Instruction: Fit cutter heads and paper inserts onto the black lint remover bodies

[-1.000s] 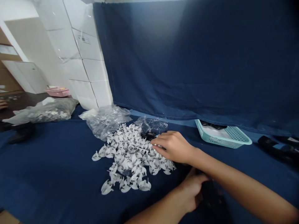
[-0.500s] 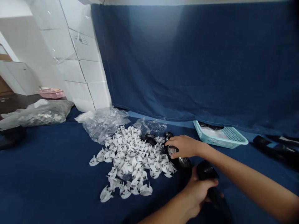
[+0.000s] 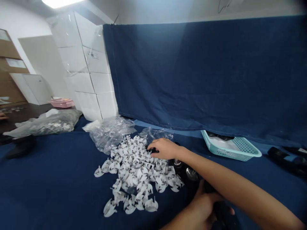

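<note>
My left hand (image 3: 202,204) is wrapped around a black tubular housing (image 3: 222,209) low in the view, partly covered by my right forearm. My right hand (image 3: 165,149) reaches across to the far side of a heap of small white plastic parts (image 3: 137,169). Its fingers are curled on a small black part (image 3: 154,150), mostly hidden under the hand. Black round parts with silvery faces (image 3: 192,174) lie between my two hands, at the heap's right edge.
Crumpled clear plastic bags (image 3: 109,132) lie behind the heap. A turquoise basket (image 3: 230,153) with black items stands at back right, near more black housings (image 3: 285,161). White boxes (image 3: 92,83), a filled bag (image 3: 55,123) and a black object (image 3: 22,147) are left.
My right hand has moved left, from the round mesh-faced part to black parts behind the white heap. The left hand still holds the housing, now lower. The view has tilted up.
</note>
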Motion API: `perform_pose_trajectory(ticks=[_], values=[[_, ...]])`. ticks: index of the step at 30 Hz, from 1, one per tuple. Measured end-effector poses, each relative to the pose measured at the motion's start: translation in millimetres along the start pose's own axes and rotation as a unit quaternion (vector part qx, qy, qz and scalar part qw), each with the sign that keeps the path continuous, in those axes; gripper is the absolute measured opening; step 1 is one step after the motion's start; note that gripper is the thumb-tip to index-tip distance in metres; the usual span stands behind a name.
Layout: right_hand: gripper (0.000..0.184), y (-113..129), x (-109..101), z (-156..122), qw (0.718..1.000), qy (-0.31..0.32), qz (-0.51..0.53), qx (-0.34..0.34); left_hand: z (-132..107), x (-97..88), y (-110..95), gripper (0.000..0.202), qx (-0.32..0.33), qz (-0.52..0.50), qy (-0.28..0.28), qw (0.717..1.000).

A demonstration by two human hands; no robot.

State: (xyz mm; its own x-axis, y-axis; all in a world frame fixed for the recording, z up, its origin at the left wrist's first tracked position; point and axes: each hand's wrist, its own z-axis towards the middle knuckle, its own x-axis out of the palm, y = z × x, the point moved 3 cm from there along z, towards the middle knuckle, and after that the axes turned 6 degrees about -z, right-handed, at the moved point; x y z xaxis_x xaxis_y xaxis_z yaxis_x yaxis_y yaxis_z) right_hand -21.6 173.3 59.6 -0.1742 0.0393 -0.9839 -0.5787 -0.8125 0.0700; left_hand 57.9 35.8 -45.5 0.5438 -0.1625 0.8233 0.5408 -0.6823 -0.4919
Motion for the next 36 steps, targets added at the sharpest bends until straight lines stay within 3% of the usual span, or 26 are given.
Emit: perform_pose_trajectory(ticks=[7, 14, 19, 21, 23, 28, 31, 36], values=[[0.021, 10, 17, 5, 1.0, -0.025, 0.005, -0.007, 1, -1.9, -2, 0.068, -0.015, 0.029, 0.022, 0.999], [0.016, 5, -9, -15, 0.995, -0.086, 0.028, 0.034, 4, -10.0, 4, 0.071, -0.028, 0.031, 0.003, 0.999], [0.021, -8, -47, -74, 0.974, -0.183, 0.082, 0.104, 8, -17.0, 6, 0.06, -0.032, 0.004, -0.003, 0.999], [0.023, -19, -53, -111, 0.945, -0.244, 0.15, 0.158, 5, -16.5, 3, 0.056, -0.043, -0.028, -0.019, 0.999], [0.027, -32, -49, -149, 0.91, -0.27, 0.228, 0.214, 0, -13.2, 0, 0.049, -0.067, -0.054, -0.032, 0.996], [0.027, -55, -26, -223, 0.868, -0.275, 0.296, 0.29, -7, -5.0, -6, 0.041, -0.073, -0.081, -0.033, 0.993], [0.024, -56, -25, -245, 0.858, -0.299, 0.286, 0.306, -5, -4.8, -7, 0.042, -0.07, -0.091, -0.03, 0.993], [0.01, -50, -29, -242, 0.886, -0.269, 0.251, 0.283, -4, -2.0, -17, 0.037, -0.04, -0.099, -0.027, 0.994]])
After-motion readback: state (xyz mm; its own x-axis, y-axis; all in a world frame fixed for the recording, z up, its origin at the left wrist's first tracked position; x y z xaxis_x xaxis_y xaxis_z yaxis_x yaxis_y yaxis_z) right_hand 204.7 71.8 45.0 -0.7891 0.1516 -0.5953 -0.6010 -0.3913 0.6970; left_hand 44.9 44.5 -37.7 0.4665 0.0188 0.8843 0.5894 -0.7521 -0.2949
